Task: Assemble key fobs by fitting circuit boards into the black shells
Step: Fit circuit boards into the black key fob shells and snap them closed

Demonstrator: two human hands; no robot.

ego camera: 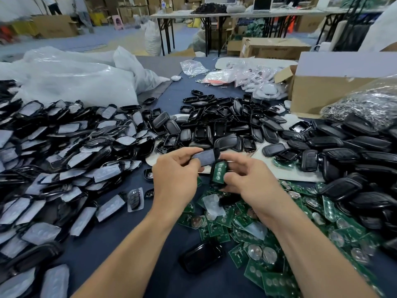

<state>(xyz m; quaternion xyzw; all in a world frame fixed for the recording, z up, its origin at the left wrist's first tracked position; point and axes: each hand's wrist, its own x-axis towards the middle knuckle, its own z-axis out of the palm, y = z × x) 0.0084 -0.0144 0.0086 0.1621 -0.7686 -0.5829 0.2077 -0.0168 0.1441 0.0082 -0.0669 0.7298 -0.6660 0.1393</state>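
I've got the green circuit board (pixel 219 172) sitting face-up in a black shell (pixel 215 184), held up btwn both hands, closer to the right one. The right hand (pixel 251 181) grips that shell from the side, fingers curled round its edge and thumb at the board's lower end. The left hand (pixel 175 177) pinches a grey-padded cover (pixel 204 158) btwn thumb and fingers. The cover lies across the gap above the shell, and its far end touches the shell's top. Under the right hand and wrist is a heap of loose boards (pixel 247 233), green, some w/ round coin cells showing. A lone black shell (pixel 202 257) lies btwn the two forearms, nearer me. Left of the left hand is a big pile of grey-padded covers (pixel 64 160), w/ one blister-wrapped fob (pixel 135 198) just beside the left wrist. Beyond the hands is a spread of empty shells (pixel 214 125), and right of the right hand is a stack of closed black fobs (pixel 354 168). Farther out, clear plastic bags (pixel 75 82) lie on the left and a cardboard box (pixel 322 91) on the right. All of it rests on a dark blue table cover (pixel 129 244). Both forearms come in from the bottom edge and converge, wrists bent slightly inward. Nothing blocks my view of the shell except the right hand's own fingers over its right side.
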